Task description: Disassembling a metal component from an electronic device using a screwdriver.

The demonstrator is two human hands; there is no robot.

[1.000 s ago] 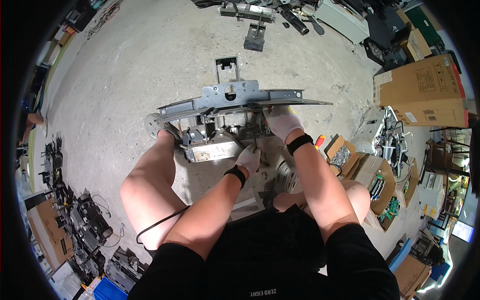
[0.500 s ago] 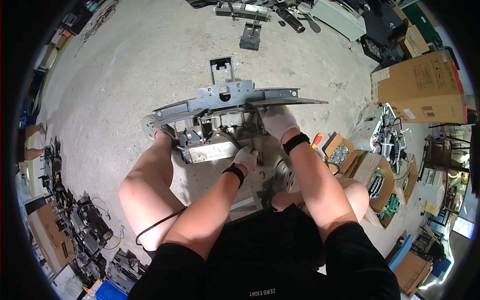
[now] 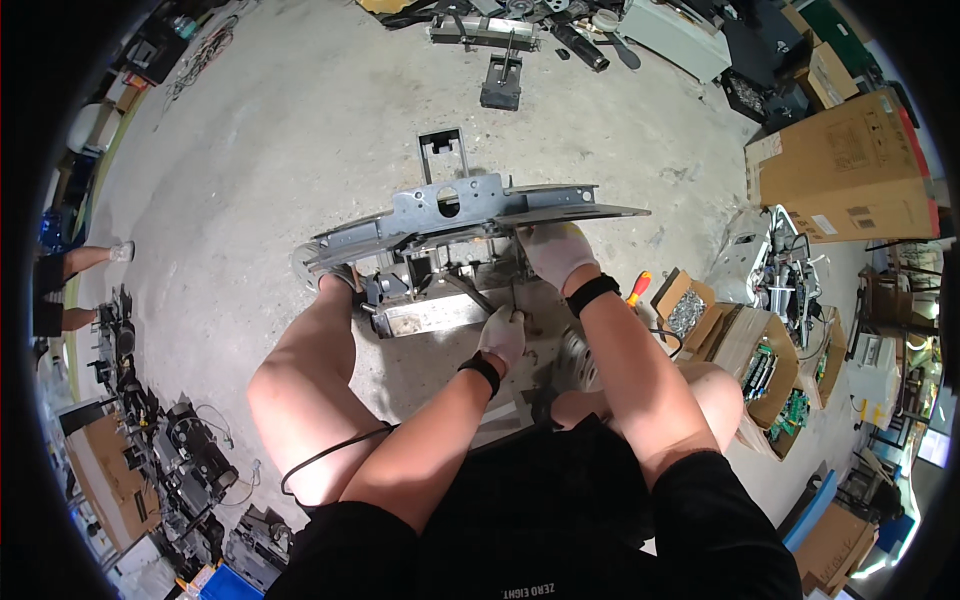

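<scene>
A grey metal frame assembly (image 3: pixel 447 203) stands on the floor between my legs, with a silvery metal box section (image 3: pixel 430 313) on its near side. My right hand (image 3: pixel 556 252), in a white glove, is closed at the right part of the frame, its fingertips hidden under the flat plate (image 3: pixel 580 212). Lower and nearer to me, my gloved left hand (image 3: pixel 503 334) is closed in a pinch. A thin dark rod shows just above its fingers; whether the hand holds it I cannot tell. A dark bar slants across the box section beside that hand.
Right of my right forearm are a red and yellow screwdriver handle (image 3: pixel 640 288) and an open box of screws (image 3: pixel 686 312). Cartons of circuit boards (image 3: pixel 760 375) stand beyond. Dismantled machine parts (image 3: pixel 180 465) line the left. Another person's leg (image 3: pixel 90 259) shows at the far left.
My left hand has shifted slightly toward me and to the right, still closed. My right hand stays at the frame. The other person's foot has come further into view.
</scene>
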